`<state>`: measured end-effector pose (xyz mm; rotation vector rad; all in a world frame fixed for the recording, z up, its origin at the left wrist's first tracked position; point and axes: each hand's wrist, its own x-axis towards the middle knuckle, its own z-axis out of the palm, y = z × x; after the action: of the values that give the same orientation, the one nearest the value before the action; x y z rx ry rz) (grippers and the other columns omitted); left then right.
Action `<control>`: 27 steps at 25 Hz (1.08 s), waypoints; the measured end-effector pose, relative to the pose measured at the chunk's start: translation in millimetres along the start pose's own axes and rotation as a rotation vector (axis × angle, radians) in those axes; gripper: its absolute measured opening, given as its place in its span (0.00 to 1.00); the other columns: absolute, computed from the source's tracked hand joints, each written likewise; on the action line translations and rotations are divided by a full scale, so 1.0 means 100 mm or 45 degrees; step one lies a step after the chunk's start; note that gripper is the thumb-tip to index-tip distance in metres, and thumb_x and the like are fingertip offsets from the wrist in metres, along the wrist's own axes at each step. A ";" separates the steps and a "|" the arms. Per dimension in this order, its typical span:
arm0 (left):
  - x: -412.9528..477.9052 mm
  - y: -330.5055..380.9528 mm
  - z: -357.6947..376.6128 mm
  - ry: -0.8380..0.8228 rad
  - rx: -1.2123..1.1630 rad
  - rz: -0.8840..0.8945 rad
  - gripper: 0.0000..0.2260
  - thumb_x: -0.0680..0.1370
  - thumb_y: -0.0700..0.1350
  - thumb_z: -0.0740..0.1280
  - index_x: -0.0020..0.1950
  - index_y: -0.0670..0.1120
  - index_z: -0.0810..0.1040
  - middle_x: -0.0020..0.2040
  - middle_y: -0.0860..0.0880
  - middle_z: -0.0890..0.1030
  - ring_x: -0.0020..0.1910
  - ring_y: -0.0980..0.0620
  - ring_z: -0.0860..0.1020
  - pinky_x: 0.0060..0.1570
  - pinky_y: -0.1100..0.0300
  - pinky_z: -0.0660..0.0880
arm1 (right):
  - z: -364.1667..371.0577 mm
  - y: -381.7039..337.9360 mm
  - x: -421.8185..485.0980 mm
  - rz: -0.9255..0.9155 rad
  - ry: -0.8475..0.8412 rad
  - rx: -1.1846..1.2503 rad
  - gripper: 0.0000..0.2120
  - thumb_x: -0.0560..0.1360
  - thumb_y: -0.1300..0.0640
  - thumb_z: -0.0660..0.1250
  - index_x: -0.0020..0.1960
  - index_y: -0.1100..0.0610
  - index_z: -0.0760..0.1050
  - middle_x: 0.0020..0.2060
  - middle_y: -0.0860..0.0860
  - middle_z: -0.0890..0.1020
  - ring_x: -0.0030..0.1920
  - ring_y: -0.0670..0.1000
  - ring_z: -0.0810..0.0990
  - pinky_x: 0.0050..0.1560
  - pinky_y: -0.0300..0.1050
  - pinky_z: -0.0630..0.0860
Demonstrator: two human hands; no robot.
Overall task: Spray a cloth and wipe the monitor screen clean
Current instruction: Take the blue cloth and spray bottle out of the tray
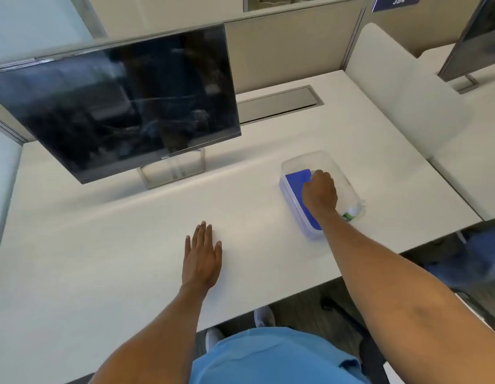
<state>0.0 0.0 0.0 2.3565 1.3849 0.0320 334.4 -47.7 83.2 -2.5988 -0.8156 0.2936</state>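
Note:
A dark, smeared monitor point(124, 106) stands on its stand at the back left of the white desk point(102, 245). To the right sits a clear plastic container point(304, 159) holding a folded blue cloth point(296, 181). A small spray bottle with a green label point(351, 213) lies in it too, mostly hidden by my wrist. My right hand point(319, 195) reaches into the container with its fingers curled down and grips the cloth's right edge. My left hand point(203, 259) lies flat on the desk, fingers straight, holding nothing.
A grey cable hatch point(276, 103) is set into the desk behind the container. A rounded white divider point(393, 79) borders the desk's right side, with a second monitor point(473, 42) beyond it. A dark chair base point(351, 314) shows under the front edge.

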 end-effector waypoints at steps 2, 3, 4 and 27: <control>-0.02 0.00 0.04 -0.046 -0.015 -0.065 0.28 0.88 0.54 0.48 0.87 0.45 0.52 0.88 0.48 0.51 0.88 0.50 0.48 0.86 0.50 0.43 | 0.02 0.06 0.09 0.092 -0.177 0.015 0.16 0.84 0.59 0.62 0.69 0.65 0.71 0.65 0.62 0.76 0.66 0.63 0.76 0.63 0.57 0.75; -0.04 -0.01 0.07 -0.055 -0.003 -0.094 0.28 0.88 0.54 0.48 0.87 0.45 0.52 0.88 0.48 0.51 0.88 0.50 0.48 0.86 0.49 0.44 | 0.07 0.11 0.14 0.118 -0.248 -0.019 0.19 0.84 0.56 0.63 0.71 0.64 0.69 0.67 0.62 0.75 0.68 0.63 0.75 0.65 0.57 0.75; -0.06 -0.03 0.12 -0.062 0.005 -0.110 0.28 0.88 0.54 0.49 0.87 0.44 0.53 0.88 0.47 0.51 0.88 0.50 0.48 0.86 0.49 0.44 | 0.10 0.15 0.18 0.130 -0.316 -0.064 0.22 0.84 0.53 0.65 0.72 0.64 0.68 0.68 0.62 0.74 0.69 0.63 0.74 0.66 0.56 0.74; -0.06 0.06 0.23 -0.008 -0.028 -0.169 0.28 0.88 0.50 0.52 0.87 0.43 0.52 0.88 0.48 0.49 0.88 0.51 0.46 0.86 0.49 0.41 | -0.06 0.14 0.28 0.055 -0.388 0.072 0.16 0.77 0.54 0.72 0.61 0.60 0.73 0.54 0.58 0.83 0.54 0.62 0.82 0.47 0.52 0.75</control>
<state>7.2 -15.1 -17.6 2.2400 1.5270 0.0018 365.9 -43.6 80.7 -2.5556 -0.8370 0.7283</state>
